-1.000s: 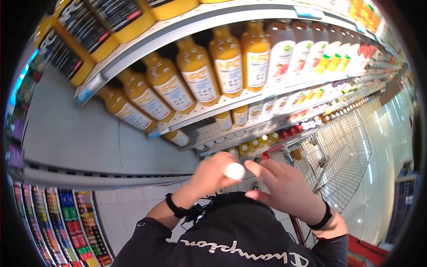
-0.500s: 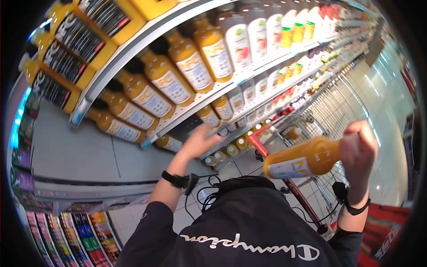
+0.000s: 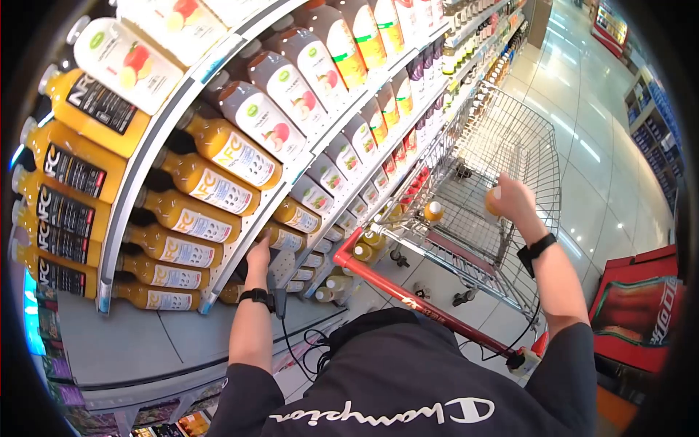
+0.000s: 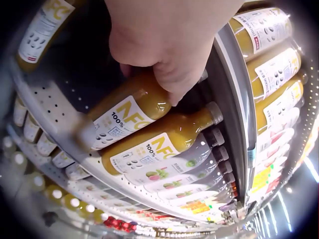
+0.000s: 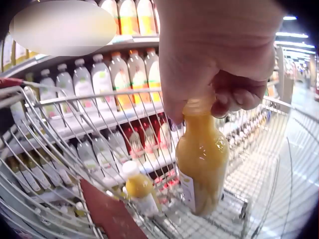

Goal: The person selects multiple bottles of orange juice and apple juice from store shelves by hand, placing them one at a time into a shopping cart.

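Observation:
In the right wrist view my right hand [image 5: 224, 55] grips a bottle of orange juice [image 5: 203, 154] by its neck. The bottle hangs upright within the wire shopping cart [image 3: 557, 167]. Another white-capped juice bottle [image 5: 138, 186] stands in the cart beside it. Over at the shelf, my left hand [image 3: 258, 253] reaches in among the juice bottles. The left wrist view shows that hand's fingers round the top of an NFC juice bottle [image 4: 124, 115], hiding its cap. A matching bottle [image 4: 154, 144] stands right alongside it on the perforated shelf.
Shelves to the left hold rows of NFC juice [image 3: 186, 251] and pale-labelled fruit drinks [image 3: 266, 124]. The cart's red handle [image 3: 415, 300] crosses in front of my body. A red display box [image 3: 633, 306] stands at the right, beside the tiled aisle [image 3: 582, 138].
My right hand has carried its juice bottle forward into the cart. My left hand has gone from free air to a bottle on the shelf. The head view has turned toward the cart.

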Tool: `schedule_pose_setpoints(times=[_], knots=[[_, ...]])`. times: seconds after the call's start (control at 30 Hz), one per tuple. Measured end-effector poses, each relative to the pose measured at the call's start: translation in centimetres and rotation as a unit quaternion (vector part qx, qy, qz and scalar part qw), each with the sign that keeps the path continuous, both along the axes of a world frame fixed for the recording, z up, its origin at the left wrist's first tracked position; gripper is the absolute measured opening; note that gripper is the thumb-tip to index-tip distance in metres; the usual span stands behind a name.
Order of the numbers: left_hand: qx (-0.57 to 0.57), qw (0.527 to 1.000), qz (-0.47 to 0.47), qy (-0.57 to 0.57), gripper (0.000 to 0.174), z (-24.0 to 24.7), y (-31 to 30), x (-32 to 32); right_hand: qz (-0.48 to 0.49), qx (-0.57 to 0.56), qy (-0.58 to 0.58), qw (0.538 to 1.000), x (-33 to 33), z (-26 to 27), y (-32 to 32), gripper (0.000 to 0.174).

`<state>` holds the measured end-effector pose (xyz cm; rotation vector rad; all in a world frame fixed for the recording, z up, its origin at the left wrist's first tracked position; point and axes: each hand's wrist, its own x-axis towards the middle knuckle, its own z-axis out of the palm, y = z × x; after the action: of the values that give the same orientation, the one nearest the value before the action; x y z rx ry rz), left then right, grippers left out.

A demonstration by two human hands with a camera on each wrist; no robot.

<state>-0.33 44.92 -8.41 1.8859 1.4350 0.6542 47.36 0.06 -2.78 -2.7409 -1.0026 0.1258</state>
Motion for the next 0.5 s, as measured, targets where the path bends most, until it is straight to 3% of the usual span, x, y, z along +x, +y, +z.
schedule_pose_setpoints(times=[0.07,0.13,0.17,0.2,0.27,0.33,0.5], knots=[[-0.035,0.997,0.063,0.025,0.078,-4.3,2.5,-2.5,-0.038,-0.026,0.029,0.999,1.7,-6.5,-0.8,0.032],[0.012,0.998,0.067,-0.016,0.069,-0.2,-2.0,-1.1,-0.060,-0.050,0.063,0.995,2.1,-10.9,-0.5,0.031],[-0.028,0.996,0.077,0.033,0.068,1.3,-2.8,-1.2,-0.066,-0.062,0.082,0.992,1.8,-12.5,0.1,0.030],[-0.044,0.996,0.044,-0.065,0.059,1.0,-3.3,-1.8,-0.069,-0.074,0.101,0.990,1.5,-13.8,0.8,0.029],[-0.090,0.987,0.027,-0.133,0.053,3.5,-6.0,-0.9,-0.035,-0.103,0.133,0.985,0.5,-15.8,2.3,0.025],[-0.054,0.984,-0.008,-0.167,0.052,-0.9,-4.0,-4.0,-0.014,-0.107,0.139,0.984,0.5,-21.1,3.0,0.026],[-0.020,0.990,-0.030,-0.138,0.055,0.3,-7.5,-3.4,0.003,-0.098,0.156,0.983,-1.9,-25.1,4.1,0.026]])
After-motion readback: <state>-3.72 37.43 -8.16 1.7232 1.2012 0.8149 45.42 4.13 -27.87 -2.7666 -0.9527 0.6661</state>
